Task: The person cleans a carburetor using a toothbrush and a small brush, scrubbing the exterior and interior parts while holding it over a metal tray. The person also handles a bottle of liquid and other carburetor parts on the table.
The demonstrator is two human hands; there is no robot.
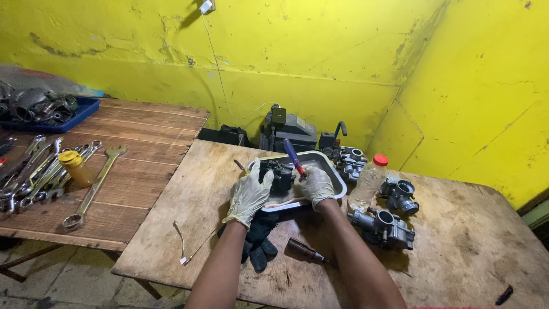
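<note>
Over the shallow metal tray at the far edge of the worn wooden counter, two hands in pale latex gloves are seen at work. A dark, blocky carburettor body is steadied inside the tray by the left hand, whose fingers are curled against its left side. A screwdriver with a blue and red handle is gripped by the right hand, fingers clenched round the lower part of the handle, which tilts up and to the left; the tip is hidden, so its contact with the carburettor cannot be told. A thin pale stick is laid along the near rim of the tray, between the two hands.

Just below the left wrist, a pair of black fabric gloves is spread on the counter, and near it a brown-handled screwdriver is laid flat. A bent thin wire is found towards the counter's left edge. To the right of the tray, a clear plastic bottle with a red cap is stood upright, and two grey metal carburettors are set beside it. Another cluster of grey metal parts is seen behind the tray.

On a second, planked wooden counter to the left, a row of steel spanners, a small yellow bottle and a blue tray of engine parts are kept.
</note>
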